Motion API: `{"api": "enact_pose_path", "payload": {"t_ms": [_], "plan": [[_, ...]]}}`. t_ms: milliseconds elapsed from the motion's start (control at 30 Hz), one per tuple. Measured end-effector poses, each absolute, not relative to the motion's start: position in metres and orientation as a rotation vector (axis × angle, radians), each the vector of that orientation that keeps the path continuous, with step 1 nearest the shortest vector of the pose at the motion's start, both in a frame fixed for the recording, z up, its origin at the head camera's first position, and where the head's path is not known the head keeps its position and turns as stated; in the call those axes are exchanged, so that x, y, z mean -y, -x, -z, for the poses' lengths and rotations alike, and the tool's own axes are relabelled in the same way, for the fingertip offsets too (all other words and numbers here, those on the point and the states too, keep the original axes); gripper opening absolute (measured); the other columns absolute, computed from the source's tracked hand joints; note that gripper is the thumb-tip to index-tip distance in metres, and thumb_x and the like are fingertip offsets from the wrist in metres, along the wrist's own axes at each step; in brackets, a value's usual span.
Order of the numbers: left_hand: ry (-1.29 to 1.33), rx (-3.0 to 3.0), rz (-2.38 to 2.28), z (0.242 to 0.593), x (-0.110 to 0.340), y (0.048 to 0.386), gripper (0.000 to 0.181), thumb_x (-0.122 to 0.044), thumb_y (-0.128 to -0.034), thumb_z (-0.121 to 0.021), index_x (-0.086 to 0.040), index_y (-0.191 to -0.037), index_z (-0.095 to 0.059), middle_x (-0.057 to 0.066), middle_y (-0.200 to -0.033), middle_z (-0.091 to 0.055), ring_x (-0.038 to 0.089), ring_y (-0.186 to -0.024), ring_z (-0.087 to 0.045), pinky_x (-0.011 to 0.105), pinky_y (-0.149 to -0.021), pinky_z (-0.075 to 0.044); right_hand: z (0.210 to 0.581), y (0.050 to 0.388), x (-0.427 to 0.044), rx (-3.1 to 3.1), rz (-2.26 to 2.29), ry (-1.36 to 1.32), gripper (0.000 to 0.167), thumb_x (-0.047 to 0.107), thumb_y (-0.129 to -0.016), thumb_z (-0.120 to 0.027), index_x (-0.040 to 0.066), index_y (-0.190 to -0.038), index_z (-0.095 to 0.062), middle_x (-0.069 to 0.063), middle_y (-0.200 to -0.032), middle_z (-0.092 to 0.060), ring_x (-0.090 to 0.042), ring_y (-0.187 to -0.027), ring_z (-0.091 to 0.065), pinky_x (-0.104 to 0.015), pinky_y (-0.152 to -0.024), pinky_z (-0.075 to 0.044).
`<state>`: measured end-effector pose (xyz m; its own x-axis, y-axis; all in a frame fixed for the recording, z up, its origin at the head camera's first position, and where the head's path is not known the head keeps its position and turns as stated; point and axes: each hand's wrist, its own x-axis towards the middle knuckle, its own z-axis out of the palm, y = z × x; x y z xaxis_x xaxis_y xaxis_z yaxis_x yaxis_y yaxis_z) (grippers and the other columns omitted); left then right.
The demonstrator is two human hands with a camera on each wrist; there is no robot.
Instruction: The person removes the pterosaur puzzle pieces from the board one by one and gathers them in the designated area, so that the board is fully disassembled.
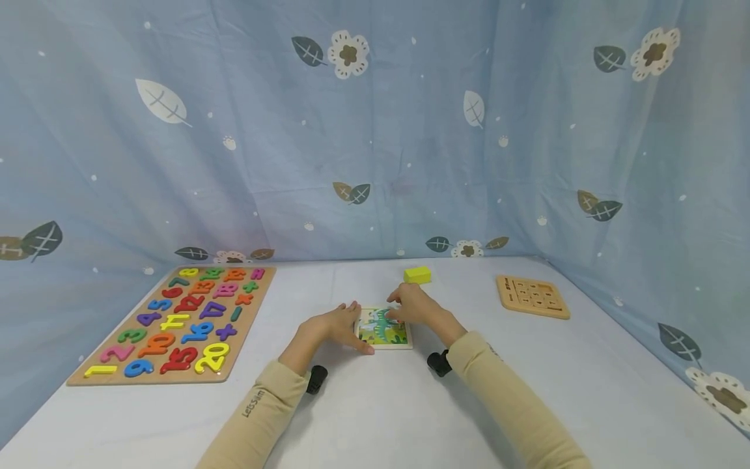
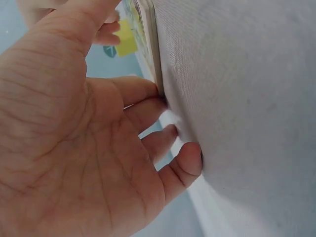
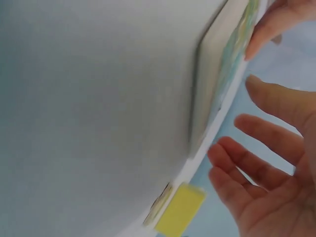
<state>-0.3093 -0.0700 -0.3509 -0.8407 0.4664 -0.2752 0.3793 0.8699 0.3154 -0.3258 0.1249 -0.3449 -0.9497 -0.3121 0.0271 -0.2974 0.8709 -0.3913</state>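
Note:
A small framed picture puzzle (image 1: 383, 329) with a green dinosaur lies flat on the white table in front of me. My left hand (image 1: 335, 327) rests along its left side in the head view, thumb by the near left corner. Spread fingers of that hand (image 2: 98, 138) touch the puzzle's edge (image 2: 154, 54) in the left wrist view; the thumb tip is out of frame there. Over the puzzle's far right part hovers my right hand (image 1: 417, 305). Its fingers (image 3: 256, 165) are loosely bent and apart from the board in the right wrist view, with nothing between them.
Beyond the puzzle stands a yellow block (image 1: 417, 275). A wooden board of colourful numbers (image 1: 239, 348) lies to the left, and a small wooden number-tile board (image 1: 510, 306) to the right. A blue patterned curtain (image 1: 375, 130) hangs behind the table.

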Motion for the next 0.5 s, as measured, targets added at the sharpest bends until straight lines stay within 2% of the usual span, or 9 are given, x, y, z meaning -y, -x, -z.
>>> {"api": "enact_pose_path", "payload": {"t_ms": [500], "plan": [[-0.569,-2.720,-0.343,0.349,0.066,0.301,0.107,-0.055,-0.0780,-0.073,0.001,-0.152,-0.020,0.015,-0.160,-0.018,0.036,-0.148,-0.016,0.050,-0.118,-0.022,0.350,0.322,-0.111,-2.959,0.456,0.580,0.022,0.018,-0.086,-0.072,0.006,-0.104,-0.069,-0.010,-0.105,-0.060,-0.023,-0.098,-0.058,-0.040,-0.088,-0.051]]}}
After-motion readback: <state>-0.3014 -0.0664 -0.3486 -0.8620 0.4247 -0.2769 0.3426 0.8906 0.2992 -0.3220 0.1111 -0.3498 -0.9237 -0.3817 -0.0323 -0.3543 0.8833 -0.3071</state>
